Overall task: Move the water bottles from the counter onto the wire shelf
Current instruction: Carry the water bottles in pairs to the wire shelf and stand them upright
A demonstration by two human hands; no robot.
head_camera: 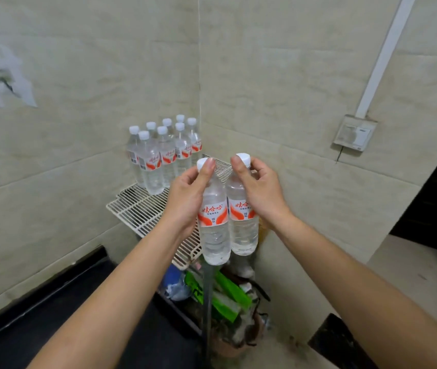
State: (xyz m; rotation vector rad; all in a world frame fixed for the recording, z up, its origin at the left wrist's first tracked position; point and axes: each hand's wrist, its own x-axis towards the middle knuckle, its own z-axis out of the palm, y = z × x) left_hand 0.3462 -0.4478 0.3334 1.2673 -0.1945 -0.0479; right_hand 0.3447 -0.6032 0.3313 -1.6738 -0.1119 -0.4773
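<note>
- A person's left hand (188,195) grips a water bottle (214,222) by its neck, fingers wrapped tight just below the white cap.
- The right hand (261,191) clasps a second bottle (242,222) the same way, thumb against the cap.
- Both bottles hang upright, side by side and nearly touching, above the front edge of a white wire shelf (137,209).
- Eight more bottles (164,153) stand clustered at the shelf's back corner against the tiled wall (78,75).
- A black counter (52,315) runs along the lower left.
</note>
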